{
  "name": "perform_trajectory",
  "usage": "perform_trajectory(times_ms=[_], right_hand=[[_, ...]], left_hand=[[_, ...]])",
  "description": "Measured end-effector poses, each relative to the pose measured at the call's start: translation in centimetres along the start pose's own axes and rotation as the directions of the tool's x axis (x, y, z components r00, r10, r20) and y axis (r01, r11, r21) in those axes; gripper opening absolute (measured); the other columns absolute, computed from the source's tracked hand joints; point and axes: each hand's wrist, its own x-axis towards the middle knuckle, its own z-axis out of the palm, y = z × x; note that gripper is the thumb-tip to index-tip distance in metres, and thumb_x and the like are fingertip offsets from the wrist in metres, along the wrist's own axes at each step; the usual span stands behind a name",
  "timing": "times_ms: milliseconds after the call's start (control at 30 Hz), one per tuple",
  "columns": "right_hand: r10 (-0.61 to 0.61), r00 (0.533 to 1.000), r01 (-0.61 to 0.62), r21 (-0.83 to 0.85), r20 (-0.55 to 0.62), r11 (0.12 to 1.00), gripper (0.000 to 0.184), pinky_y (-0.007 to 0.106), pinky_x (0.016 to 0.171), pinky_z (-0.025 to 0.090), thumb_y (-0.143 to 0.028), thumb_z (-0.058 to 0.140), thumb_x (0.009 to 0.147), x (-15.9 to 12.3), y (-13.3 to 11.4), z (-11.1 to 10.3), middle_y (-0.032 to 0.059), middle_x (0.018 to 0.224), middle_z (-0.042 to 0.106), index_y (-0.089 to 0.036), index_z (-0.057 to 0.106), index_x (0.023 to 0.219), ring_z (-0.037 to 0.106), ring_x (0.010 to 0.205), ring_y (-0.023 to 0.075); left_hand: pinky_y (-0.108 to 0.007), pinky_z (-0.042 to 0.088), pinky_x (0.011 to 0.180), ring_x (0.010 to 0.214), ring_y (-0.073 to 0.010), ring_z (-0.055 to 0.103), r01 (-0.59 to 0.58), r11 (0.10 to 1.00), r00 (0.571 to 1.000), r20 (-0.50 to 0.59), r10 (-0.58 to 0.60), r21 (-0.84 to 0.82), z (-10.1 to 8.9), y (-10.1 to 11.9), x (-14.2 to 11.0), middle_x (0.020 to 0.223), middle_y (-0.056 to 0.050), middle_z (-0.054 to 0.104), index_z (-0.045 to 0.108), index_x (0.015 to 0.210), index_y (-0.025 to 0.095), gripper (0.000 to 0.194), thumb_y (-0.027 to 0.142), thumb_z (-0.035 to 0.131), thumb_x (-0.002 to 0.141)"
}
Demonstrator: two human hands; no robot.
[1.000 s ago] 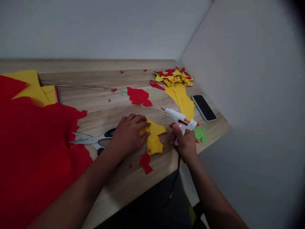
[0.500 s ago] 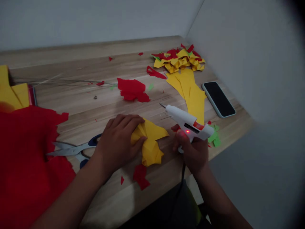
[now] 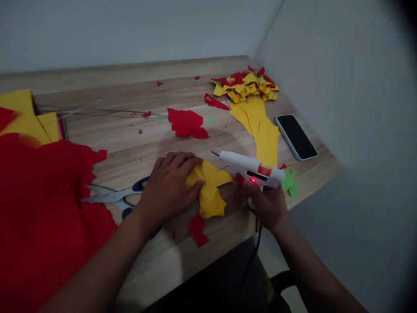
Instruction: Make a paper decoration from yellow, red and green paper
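Note:
My right hand [image 3: 265,202] is wrapped round the handle of a white glue gun [image 3: 241,163] whose red light glows. Its metal nozzle points left, over the far edge of a folded yellow paper piece [image 3: 212,193]. Thumb and fingers of my left hand [image 3: 172,182] grip that paper at its left side, against the table. Partly under my left forearm lie open scissors [image 3: 114,196] with dark blue handles. A red paper scrap [image 3: 197,231] rests just in front of the yellow piece.
Red paper [image 3: 42,217] covers the table's left side, with yellow sheets [image 3: 19,104] behind it. Farther back are a torn red piece [image 3: 185,122], a heap of yellow and red cuttings [image 3: 246,86] and yellow strips [image 3: 260,126]. A phone [image 3: 296,137] and green scraps [image 3: 289,181] lie at right.
The view has shifted. The glue gun has come leftward and its nozzle is now over the yellow paper's far edge. My left hand keeps its hold on the paper.

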Motion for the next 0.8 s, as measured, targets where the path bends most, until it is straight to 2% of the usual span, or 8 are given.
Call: perform_trajectory(times_ms=[133, 233, 300, 533, 800], right_hand=[[0.065, 0.993, -0.031, -0.322, 0.094, 0.946, 0.04, 0.024, 0.044, 0.037, -0.056, 0.063, 0.082, -0.3, -2.0, -0.8, -0.0006, 0.054, 0.06, -0.016, 0.065, 0.076, 0.053, 0.045, 0.0132], [0.082, 0.977, 0.014, -0.446, 0.196, 0.895, 0.044, 0.024, 0.044, 0.034, -0.058, 0.058, 0.085, -0.1, -3.4, -0.9, -0.001, 0.051, 0.057, -0.018, 0.061, 0.069, 0.052, 0.045, 0.0127], [0.093, 0.969, 0.034, -0.491, 0.231, 0.87, 0.047, 0.024, 0.045, 0.034, -0.059, 0.055, 0.087, 0.0, -4.0, -0.7, -0.0011, 0.047, 0.055, -0.018, 0.06, 0.066, 0.052, 0.044, 0.0129], [0.119, 0.973, 0.024, -0.603, 0.197, 0.798, 0.052, 0.025, 0.047, 0.037, -0.061, 0.052, 0.087, -0.1, -5.8, 0.4, -0.0003, 0.041, 0.054, -0.015, 0.067, 0.067, 0.055, 0.043, 0.0147], [0.111, 0.976, 0.057, -0.711, 0.188, 0.701, 0.051, 0.026, 0.049, 0.035, -0.056, 0.051, 0.087, 0.4, -6.2, 1.1, 0.0008, 0.039, 0.053, -0.016, 0.064, 0.06, 0.054, 0.043, 0.0153]], left_hand=[[-0.049, 0.039, 0.1, 0.118, -0.0306, 0.05, 0.012, 1.0, 0.999, -0.034, -0.013, -0.029, 0.1, 0.1, -0.1, 0.128, -0.007, 0.061, 0.063, 0.122, 0.023, 0.04, 0.037, 0.058, 0.085], [-0.05, 0.038, 0.1, 0.118, -0.031, 0.049, -0.003, 0.999, 0.999, -0.05, 0.001, -0.036, 0.3, 0.0, -0.2, 0.126, -0.008, 0.061, 0.065, 0.12, 0.023, 0.038, 0.035, 0.058, 0.085], [-0.05, 0.038, 0.099, 0.118, -0.0307, 0.049, -0.009, 0.999, 0.998, -0.056, 0.007, -0.035, 0.4, 0.0, -0.2, 0.126, -0.008, 0.061, 0.065, 0.12, 0.022, 0.038, 0.033, 0.057, 0.085], [-0.048, 0.036, 0.099, 0.118, -0.0294, 0.048, -0.015, 0.999, 0.997, -0.075, 0.011, -0.045, 0.5, 0.0, -0.3, 0.124, -0.008, 0.062, 0.065, 0.118, 0.022, 0.035, 0.028, 0.054, 0.085], [-0.046, 0.037, 0.094, 0.115, -0.0289, 0.049, -0.029, 0.999, 0.993, -0.113, 0.026, -0.03, 0.8, -0.1, -0.5, 0.122, -0.008, 0.062, 0.066, 0.113, 0.021, 0.032, 0.028, 0.055, 0.084]])
